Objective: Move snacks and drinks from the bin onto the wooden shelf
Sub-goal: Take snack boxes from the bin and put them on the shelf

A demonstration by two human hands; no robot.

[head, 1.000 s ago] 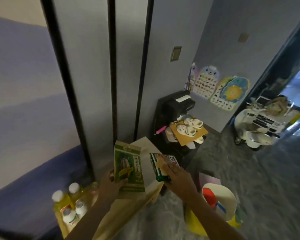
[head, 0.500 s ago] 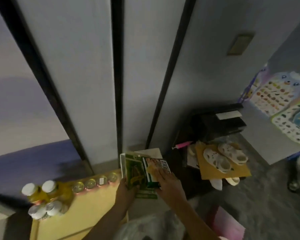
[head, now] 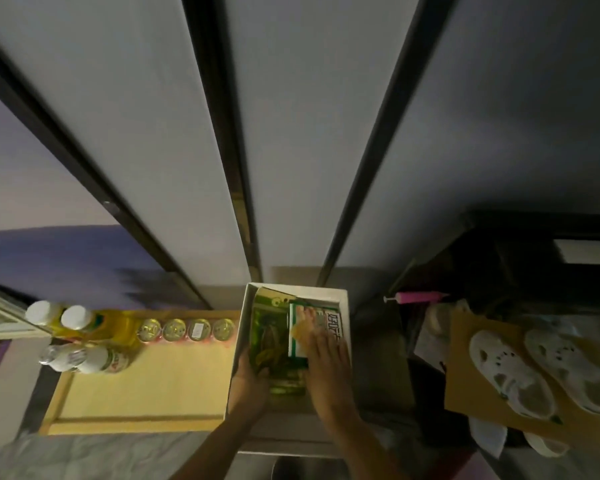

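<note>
Snack packet (head: 267, 344) — green, glossy, gripped by left hand (head: 248, 386); white-green box (head: 334, 323) under flat right hand (head: 326, 368).

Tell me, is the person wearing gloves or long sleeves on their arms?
No gloves and no sleeves show. The left hand and the right hand are bare, and so are the left forearm and the right forearm, down to the picture's bottom edge. I can't spot a watch, ring or bracelet, though the light is dim.

Green snack packet (head: 269, 344), white-capped bottles (head: 59, 317)
</note>
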